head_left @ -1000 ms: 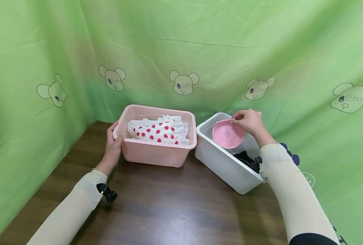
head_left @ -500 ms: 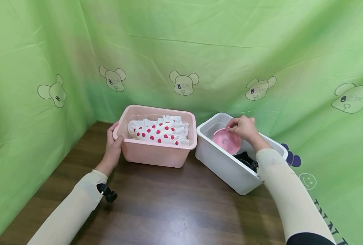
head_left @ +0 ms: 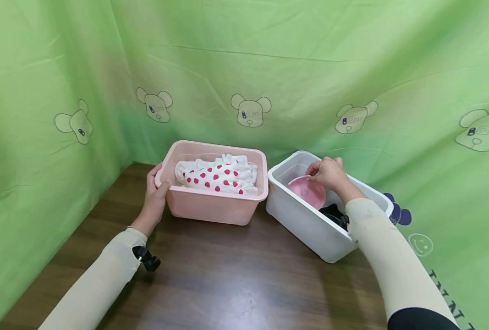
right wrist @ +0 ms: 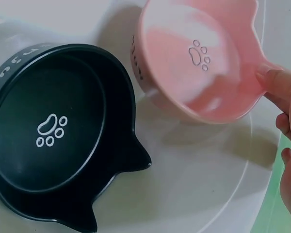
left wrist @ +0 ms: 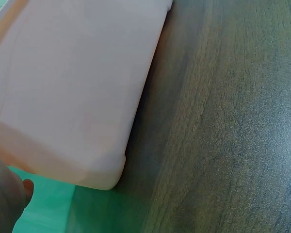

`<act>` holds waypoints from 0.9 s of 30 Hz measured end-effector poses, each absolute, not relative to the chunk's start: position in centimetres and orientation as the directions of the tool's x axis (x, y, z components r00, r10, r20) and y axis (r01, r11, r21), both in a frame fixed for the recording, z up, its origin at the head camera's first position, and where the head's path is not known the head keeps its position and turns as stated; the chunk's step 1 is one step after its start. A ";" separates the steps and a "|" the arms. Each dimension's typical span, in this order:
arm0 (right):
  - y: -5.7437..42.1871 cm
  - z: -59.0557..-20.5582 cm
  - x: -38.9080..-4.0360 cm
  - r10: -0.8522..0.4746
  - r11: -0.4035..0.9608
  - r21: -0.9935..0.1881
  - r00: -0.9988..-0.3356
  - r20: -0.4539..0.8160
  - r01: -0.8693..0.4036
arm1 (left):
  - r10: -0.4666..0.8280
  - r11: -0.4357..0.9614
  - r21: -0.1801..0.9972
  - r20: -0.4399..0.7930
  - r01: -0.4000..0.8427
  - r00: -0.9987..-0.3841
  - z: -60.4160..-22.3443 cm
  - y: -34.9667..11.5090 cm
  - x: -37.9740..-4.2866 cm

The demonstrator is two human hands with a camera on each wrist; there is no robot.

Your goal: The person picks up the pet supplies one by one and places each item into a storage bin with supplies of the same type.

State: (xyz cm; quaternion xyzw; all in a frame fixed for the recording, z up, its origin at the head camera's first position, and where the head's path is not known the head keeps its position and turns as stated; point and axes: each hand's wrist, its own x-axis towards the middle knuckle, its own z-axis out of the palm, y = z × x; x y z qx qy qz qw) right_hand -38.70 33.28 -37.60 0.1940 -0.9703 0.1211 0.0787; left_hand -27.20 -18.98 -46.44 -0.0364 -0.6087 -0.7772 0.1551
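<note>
My right hand (head_left: pixel 331 176) reaches into the white bin (head_left: pixel 306 229) and pinches the rim of a pink pet bowl (head_left: pixel 308 190) with a paw print inside. In the right wrist view, thumb and fingers grip that bowl (right wrist: pixel 203 58) near its ear-shaped edge, and it sits tilted. Beside it in the bin lies a black cat-eared bowl (right wrist: pixel 53 126), apart from the pink one. On the left, my left hand (head_left: pixel 155 199) holds the near left corner of the pink bin (head_left: pixel 211 208), thumb over the rim. Its other fingers are partly hidden behind the bin wall.
Inside the pink bin lies a folded white cloth (head_left: pixel 219 176) with red strawberry-like spots. Both bins stand close together on a dark wooden table (head_left: pixel 203 275). A green curtain (head_left: pixel 211 59) with bear faces hangs right behind them.
My right hand has lowered the pink bowl deeper into the white bin and tilted it. The left hand has stayed on the pink bin. The head view has shifted slightly.
</note>
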 end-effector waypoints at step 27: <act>33.9 -39.0 -39.5 -0.437 0.894 -0.013 -0.878 0.196 -0.448 | -0.193 -0.245 0.929 0.234 0.278 -0.953 -44.9 -18.5 -25.9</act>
